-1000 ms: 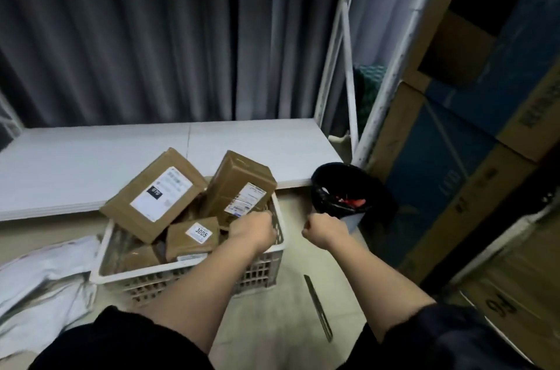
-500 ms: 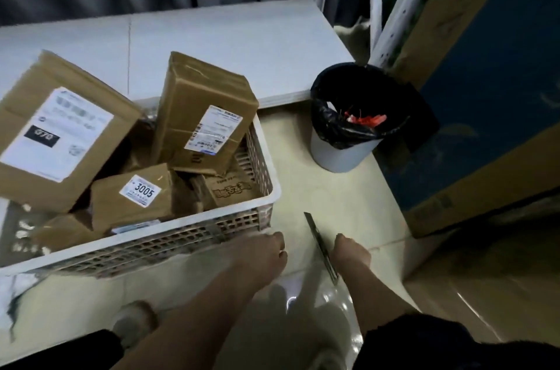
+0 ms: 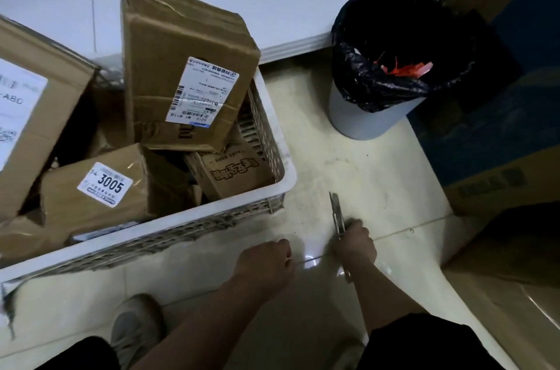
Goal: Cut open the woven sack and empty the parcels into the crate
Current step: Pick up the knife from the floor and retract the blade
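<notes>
Right hand closes around a utility knife on the floor, beside the loaded crate.

The blade end sticks out past the fingers, toward the black-lined waste bin. Left of the grip, the left hand hangs curled into a loose fist, holding nothing I can make out. Beyond it the white crate holds cardboard parcels, one labelled 3005.
</notes>
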A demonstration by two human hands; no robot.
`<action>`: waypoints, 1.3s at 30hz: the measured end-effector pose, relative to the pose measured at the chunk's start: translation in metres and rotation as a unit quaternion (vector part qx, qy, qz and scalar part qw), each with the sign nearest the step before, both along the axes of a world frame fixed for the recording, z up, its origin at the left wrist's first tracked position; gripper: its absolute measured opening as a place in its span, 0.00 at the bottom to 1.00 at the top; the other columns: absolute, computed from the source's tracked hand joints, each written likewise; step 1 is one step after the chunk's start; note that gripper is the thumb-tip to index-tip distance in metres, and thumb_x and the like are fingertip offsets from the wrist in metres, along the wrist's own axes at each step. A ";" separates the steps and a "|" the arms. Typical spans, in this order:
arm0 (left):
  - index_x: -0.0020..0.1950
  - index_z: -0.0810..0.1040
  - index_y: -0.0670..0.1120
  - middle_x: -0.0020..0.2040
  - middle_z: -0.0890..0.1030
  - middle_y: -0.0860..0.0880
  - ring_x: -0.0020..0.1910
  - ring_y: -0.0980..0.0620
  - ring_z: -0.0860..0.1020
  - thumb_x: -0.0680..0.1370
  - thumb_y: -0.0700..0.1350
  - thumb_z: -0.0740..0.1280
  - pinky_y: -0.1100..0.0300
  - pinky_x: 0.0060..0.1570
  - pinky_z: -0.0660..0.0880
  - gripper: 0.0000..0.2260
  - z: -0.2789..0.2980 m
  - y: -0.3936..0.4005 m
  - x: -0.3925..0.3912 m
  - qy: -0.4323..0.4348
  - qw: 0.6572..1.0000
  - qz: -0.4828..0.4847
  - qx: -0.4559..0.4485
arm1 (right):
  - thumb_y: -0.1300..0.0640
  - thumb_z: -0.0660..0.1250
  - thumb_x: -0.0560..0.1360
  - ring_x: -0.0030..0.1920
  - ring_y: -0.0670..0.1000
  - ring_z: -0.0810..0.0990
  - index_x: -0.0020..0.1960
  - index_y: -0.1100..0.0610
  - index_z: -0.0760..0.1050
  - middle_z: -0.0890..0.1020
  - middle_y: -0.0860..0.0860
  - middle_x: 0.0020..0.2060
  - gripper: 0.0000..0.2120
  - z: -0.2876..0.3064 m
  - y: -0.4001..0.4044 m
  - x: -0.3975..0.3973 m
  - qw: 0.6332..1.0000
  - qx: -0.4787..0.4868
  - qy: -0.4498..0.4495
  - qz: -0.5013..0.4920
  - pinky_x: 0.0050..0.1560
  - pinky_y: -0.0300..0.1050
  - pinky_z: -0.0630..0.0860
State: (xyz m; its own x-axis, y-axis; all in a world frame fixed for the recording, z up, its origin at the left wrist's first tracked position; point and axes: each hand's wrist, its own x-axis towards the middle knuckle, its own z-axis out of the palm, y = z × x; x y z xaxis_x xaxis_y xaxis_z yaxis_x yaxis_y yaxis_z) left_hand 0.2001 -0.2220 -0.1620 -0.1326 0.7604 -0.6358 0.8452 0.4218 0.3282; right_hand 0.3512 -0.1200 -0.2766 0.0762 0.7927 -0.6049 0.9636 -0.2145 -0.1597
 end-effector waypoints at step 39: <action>0.34 0.68 0.47 0.23 0.63 0.51 0.15 0.61 0.56 0.82 0.44 0.52 0.70 0.16 0.52 0.17 0.286 -0.032 -0.091 -0.403 0.689 0.476 0.369 | 0.52 0.56 0.81 0.25 0.46 0.73 0.42 0.59 0.73 0.76 0.54 0.29 0.15 0.420 -0.061 -0.198 0.687 -0.042 0.726 0.000 0.22 0.34 0.68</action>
State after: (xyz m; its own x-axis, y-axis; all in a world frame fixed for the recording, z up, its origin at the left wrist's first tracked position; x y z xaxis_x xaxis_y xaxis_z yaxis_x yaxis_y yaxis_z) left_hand 0.1096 -0.2541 0.1244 -0.6244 0.7290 -0.2805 -0.2816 0.1248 0.9514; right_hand 0.1536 -0.1812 0.1430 -0.6552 0.7505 -0.0867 -0.1969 -0.2805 -0.9394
